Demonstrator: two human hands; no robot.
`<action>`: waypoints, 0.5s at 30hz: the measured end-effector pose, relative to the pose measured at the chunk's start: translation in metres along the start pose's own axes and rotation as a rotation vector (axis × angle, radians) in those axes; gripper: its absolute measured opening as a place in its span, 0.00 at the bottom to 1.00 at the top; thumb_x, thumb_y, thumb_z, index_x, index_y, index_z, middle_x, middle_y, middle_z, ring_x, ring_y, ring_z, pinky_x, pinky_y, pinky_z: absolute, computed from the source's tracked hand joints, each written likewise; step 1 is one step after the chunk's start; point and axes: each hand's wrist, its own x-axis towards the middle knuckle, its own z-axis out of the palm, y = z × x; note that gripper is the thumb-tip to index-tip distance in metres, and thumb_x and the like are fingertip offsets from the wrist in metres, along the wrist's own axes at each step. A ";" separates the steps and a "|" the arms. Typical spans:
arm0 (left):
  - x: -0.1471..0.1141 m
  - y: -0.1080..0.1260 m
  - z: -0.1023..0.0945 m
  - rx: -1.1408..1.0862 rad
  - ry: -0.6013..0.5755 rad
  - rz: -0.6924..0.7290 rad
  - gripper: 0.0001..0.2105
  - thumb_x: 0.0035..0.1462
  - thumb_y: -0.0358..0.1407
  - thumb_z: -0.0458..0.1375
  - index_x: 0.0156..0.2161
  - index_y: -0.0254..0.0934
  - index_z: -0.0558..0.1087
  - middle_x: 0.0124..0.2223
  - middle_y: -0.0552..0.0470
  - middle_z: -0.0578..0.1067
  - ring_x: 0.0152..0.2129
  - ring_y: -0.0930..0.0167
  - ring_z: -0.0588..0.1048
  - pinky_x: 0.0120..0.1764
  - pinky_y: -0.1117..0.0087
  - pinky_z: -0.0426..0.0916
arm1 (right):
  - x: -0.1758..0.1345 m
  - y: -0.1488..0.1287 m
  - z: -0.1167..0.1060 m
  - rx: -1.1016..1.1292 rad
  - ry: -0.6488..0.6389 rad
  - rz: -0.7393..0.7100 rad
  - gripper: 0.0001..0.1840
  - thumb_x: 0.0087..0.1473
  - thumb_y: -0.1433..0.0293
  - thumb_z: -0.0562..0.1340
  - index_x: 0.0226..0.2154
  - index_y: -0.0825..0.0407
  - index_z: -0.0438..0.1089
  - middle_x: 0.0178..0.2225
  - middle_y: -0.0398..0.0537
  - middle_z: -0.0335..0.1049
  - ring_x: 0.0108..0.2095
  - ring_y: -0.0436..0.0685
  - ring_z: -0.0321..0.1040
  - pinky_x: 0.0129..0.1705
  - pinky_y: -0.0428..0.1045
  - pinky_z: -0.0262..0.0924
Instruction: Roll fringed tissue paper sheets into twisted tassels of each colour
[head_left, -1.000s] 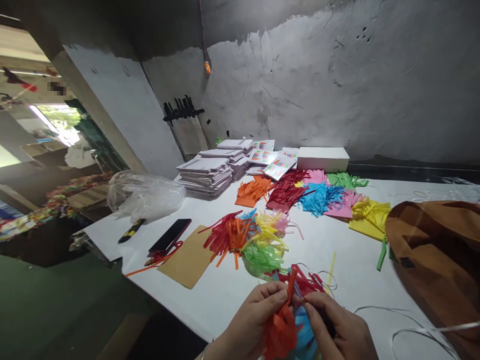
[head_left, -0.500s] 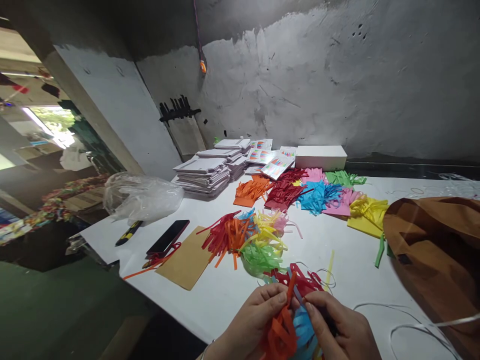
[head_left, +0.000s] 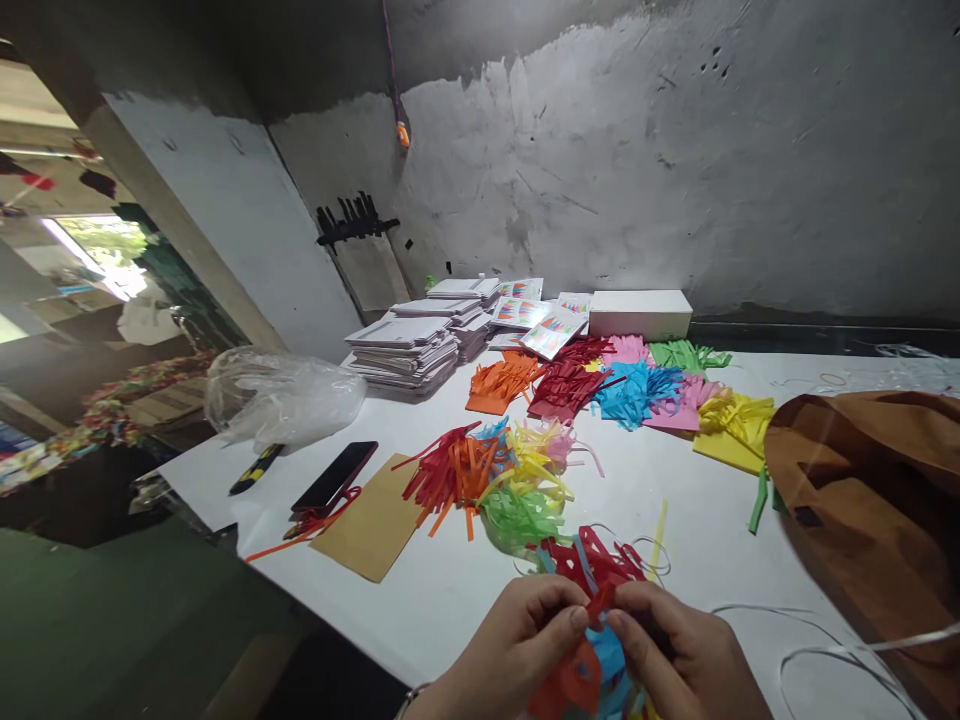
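Though between fingers [head_left: 562,593], strip [head_left: 601,602] indistinct.

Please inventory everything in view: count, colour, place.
Flat tabletop: 1, white, centre
Crumpled plastic bag: 1, clear, far left
Utility knife: 1, black and yellow, left edge
Rectangular phone: 1, black, left
Flat paper sheet: 1, tan, beside phone
Stacked flat packets: many, white, back left
Printed cards: several, multicoloured, back
Oblong box: 1, white, back
Fringed paper bundles: many, multicoloured, back to front
Creased fabric item: 1, brown, right
Thin cord: count unclear, white, right
Hanging cord tip: 1, orange, wall
Plaster wall: 1, grey, behind
Background clutter: blurred, mixed, far left
Folded paper strip: 1, reddish, between hands
Left hand and right hand: 2, bare, bottom centre
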 end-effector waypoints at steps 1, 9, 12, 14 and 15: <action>-0.001 0.004 -0.001 0.129 -0.026 0.059 0.20 0.62 0.51 0.59 0.33 0.33 0.77 0.28 0.51 0.74 0.27 0.73 0.69 0.32 0.74 0.62 | 0.001 0.001 0.000 0.108 -0.033 0.098 0.19 0.61 0.51 0.61 0.43 0.47 0.75 0.24 0.42 0.72 0.21 0.51 0.66 0.23 0.43 0.60; -0.006 0.020 -0.001 0.568 -0.084 0.214 0.13 0.66 0.37 0.51 0.34 0.36 0.74 0.32 0.50 0.76 0.28 0.71 0.71 0.34 0.73 0.63 | 0.005 0.003 0.006 0.369 -0.199 0.281 0.22 0.60 0.48 0.62 0.36 0.50 0.71 0.21 0.38 0.62 0.20 0.48 0.58 0.21 0.42 0.54; -0.005 0.017 -0.002 0.664 -0.084 0.241 0.10 0.65 0.35 0.51 0.36 0.36 0.75 0.34 0.50 0.78 0.30 0.70 0.73 0.36 0.72 0.65 | 0.009 0.002 0.003 0.321 0.004 0.105 0.17 0.60 0.53 0.63 0.33 0.49 0.73 0.32 0.46 0.71 0.34 0.54 0.68 0.36 0.45 0.65; -0.004 0.016 -0.005 0.726 -0.141 0.219 0.08 0.63 0.32 0.53 0.37 0.37 0.75 0.35 0.50 0.78 0.32 0.69 0.74 0.38 0.71 0.66 | 0.013 -0.002 -0.004 0.489 0.144 0.045 0.15 0.60 0.55 0.65 0.31 0.49 0.73 0.36 0.47 0.73 0.41 0.56 0.70 0.46 0.48 0.66; -0.004 0.016 -0.007 0.755 -0.166 0.198 0.08 0.62 0.32 0.54 0.38 0.38 0.76 0.36 0.50 0.79 0.33 0.69 0.74 0.39 0.70 0.67 | 0.016 -0.005 -0.007 0.637 0.211 0.044 0.14 0.60 0.56 0.66 0.30 0.48 0.72 0.33 0.45 0.72 0.40 0.55 0.71 0.46 0.48 0.66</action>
